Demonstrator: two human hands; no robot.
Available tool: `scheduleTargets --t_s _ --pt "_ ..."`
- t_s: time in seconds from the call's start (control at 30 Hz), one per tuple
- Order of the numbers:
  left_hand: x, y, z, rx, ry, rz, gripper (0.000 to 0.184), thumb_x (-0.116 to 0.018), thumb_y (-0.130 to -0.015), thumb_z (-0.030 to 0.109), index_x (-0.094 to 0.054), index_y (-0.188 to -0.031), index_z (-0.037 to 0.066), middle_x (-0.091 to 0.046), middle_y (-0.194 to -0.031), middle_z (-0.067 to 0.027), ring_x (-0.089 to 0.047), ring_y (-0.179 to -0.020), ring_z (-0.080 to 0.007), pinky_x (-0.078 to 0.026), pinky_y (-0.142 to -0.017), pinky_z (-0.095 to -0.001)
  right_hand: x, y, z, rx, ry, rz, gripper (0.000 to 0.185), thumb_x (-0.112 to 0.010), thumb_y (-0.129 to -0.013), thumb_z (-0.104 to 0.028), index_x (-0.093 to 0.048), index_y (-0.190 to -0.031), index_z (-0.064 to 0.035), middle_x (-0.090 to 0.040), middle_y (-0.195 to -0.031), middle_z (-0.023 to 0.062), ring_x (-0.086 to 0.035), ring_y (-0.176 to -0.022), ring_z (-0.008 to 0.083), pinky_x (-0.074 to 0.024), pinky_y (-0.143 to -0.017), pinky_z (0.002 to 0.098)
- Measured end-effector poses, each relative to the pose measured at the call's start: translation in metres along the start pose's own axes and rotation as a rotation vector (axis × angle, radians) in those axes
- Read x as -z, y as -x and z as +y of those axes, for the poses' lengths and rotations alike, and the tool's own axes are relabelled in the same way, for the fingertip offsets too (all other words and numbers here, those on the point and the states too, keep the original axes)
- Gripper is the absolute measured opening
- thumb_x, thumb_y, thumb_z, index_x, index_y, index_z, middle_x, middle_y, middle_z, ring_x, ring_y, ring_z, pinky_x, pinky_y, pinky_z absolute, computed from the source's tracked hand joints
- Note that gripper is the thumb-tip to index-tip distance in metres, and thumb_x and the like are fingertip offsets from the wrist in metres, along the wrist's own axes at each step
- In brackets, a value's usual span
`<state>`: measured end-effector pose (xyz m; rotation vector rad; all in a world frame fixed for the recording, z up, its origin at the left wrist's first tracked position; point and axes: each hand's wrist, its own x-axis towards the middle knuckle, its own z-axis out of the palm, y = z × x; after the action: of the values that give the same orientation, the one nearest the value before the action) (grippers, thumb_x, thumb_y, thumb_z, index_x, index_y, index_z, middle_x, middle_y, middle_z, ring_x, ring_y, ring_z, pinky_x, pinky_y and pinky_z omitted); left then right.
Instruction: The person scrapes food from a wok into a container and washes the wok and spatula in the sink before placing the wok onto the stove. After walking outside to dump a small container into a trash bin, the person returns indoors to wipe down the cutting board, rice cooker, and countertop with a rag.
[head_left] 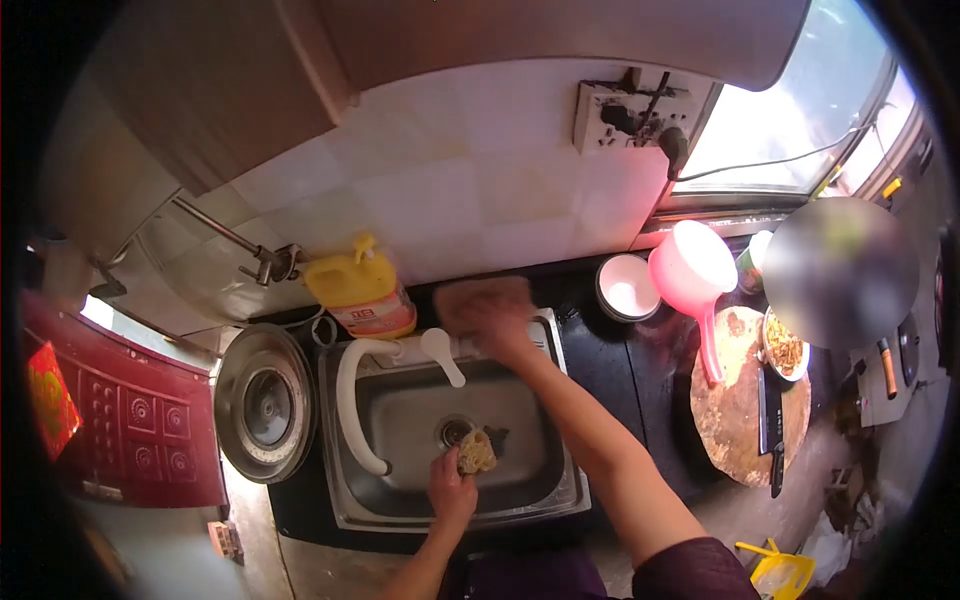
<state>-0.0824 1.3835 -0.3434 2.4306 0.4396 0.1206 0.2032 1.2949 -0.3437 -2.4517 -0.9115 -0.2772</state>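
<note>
Glared white at the window point(765, 125), curved and blackened toward the edges, blurred over the right fingers point(488, 310) and a round patch point(840, 272).

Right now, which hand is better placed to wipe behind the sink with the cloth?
Probably the right hand: it is on the brownish cloth behind the sink, while the left hand holds a yellowish crumpled thing over the sink.
</note>
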Motion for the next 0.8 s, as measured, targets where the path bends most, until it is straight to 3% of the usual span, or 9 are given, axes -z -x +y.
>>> scheduleTargets --t_s 0.1,0.2,0.27,0.37,0.63,0.8 --pt "0.01 0.005 0.003 0.04 -0.025 -0.012 0.052 -0.062 -0.075 0.003 -0.046 -0.125 0.005 -0.056 -0.114 -0.0173 -0.052 -0.108 -0.0377 -0.046 -0.088 -0.047 -0.013 -0.018 -0.001 -0.059 0.243 -0.268 0.042 -0.061 -0.072 -0.019 -0.061 -0.114 -0.0156 -0.057 -0.122 0.0092 -0.049 -0.116 0.0316 -0.0374 -0.095 0.0546" --pt "0.013 0.013 0.002 0.037 -0.014 0.006 0.053 -0.063 -0.074 0.003 -0.047 -0.124 0.006 -0.055 -0.116 -0.0169 -0.051 -0.11 -0.0375 -0.046 -0.089 -0.0466 -0.037 0.017 0.055 -0.252 0.175 -0.078 0.045 -0.06 -0.075 -0.021 -0.057 -0.12 -0.016 -0.054 -0.126 0.0095 -0.048 -0.115 0.0333 -0.0394 -0.092 0.0531" --pt "0.013 0.008 0.005 0.017 -0.012 0.021 0.053 -0.063 -0.074 0.003 -0.047 -0.124 0.006 -0.055 -0.117 -0.0165 -0.051 -0.11 -0.0373 -0.045 -0.09 -0.0463 0.006 0.044 0.067 -0.314 0.328 0.118 0.049 -0.059 -0.078 -0.025 -0.053 -0.125 -0.0151 -0.052 -0.126 0.0107 -0.048 -0.113 0.035 -0.0406 -0.09 0.053" --pt "0.012 -0.005 0.026 -0.013 -0.017 0.026 0.053 -0.062 -0.073 0.002 -0.048 -0.124 0.007 -0.055 -0.116 -0.0156 -0.052 -0.11 -0.0369 -0.045 -0.091 -0.0461 0.023 0.06 0.071 -0.392 0.298 0.073 0.049 -0.06 -0.079 -0.027 -0.052 -0.127 -0.0139 -0.052 -0.123 0.0115 -0.049 -0.11 0.0356 -0.0427 -0.089 0.0495" --pt "-0.03 -0.128 0.115 -0.398 -0.255 0.279 0.054 -0.064 -0.074 0.007 -0.05 -0.126 0.01 -0.055 -0.111 -0.0129 -0.053 -0.105 -0.0329 -0.047 -0.088 -0.044 0.063 0.232 -0.014 -0.351 0.144 -0.035 0.043 -0.064 -0.076 -0.016 -0.057 -0.118 -0.0138 -0.053 -0.113 0.0131 -0.052 -0.102 0.0335 -0.0445 -0.087 0.044" --pt "-0.084 -0.184 0.137 -0.372 -0.375 -0.011 0.061 -0.07 -0.078 0.017 -0.044 -0.134 0.011 -0.048 -0.125 -0.0146 -0.049 -0.112 -0.0335 -0.046 -0.09 -0.0448 0.123 0.367 -0.044 -0.306 -0.107 -0.217 0.042 -0.064 -0.068 -0.006 -0.061 -0.109 -0.0126 -0.055 -0.106 0.0122 -0.053 -0.097 0.0338 -0.0441 -0.085 0.0438"
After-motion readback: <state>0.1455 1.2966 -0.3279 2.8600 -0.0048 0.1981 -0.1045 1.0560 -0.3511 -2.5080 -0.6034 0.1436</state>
